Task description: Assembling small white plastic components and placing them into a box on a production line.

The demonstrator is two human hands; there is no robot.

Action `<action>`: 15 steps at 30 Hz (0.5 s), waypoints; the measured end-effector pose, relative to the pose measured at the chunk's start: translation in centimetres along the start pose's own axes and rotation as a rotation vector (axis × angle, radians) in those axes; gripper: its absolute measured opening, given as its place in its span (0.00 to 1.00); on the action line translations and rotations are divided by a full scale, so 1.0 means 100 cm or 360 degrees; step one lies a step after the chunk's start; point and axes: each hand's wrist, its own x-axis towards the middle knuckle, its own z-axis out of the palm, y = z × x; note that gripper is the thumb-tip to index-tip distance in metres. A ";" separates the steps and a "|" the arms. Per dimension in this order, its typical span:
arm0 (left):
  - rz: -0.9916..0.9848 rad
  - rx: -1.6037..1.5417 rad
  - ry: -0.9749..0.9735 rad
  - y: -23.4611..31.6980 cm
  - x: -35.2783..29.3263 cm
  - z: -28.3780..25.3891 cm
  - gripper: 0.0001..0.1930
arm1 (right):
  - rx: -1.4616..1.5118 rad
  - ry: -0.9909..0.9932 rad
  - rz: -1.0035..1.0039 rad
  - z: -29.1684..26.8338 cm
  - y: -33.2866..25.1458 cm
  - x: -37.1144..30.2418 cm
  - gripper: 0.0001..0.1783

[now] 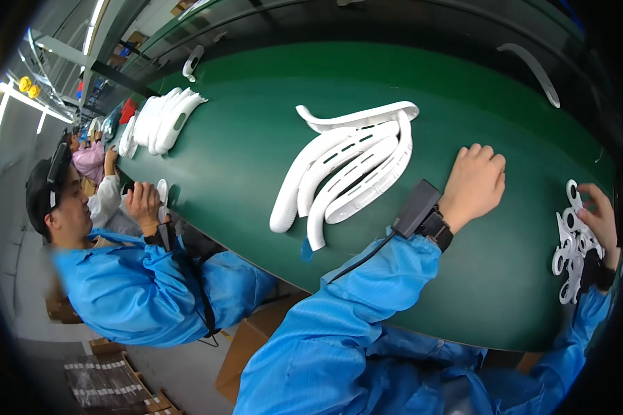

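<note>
My left hand (473,181) is curled into a loose fist, back upward, over the green tabletop; nothing shows in it, though its underside is hidden. To its left lies a group of long curved white plastic strips (353,162), some with slots along them. At the far right, my right hand (600,218) has thumb and fingers closed at a small white plastic part with a round hole (572,192). Below and beside that part lies a pile of similar white ringed parts (573,257), close against my right wrist.
A co-worker in blue (135,283) sits at the left, holding a white part. Stacked white curved pieces (160,121) lie at the far left of the green table (235,138). A curved white strip (536,72) rests at the back right. A cardboard box (253,346) stands below the table edge.
</note>
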 end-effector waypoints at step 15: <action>-0.0062 0.0109 -0.0235 -0.001 0.003 -0.007 0.03 | -0.0566 0.0338 -0.0097 0.044 -0.032 -0.060 0.05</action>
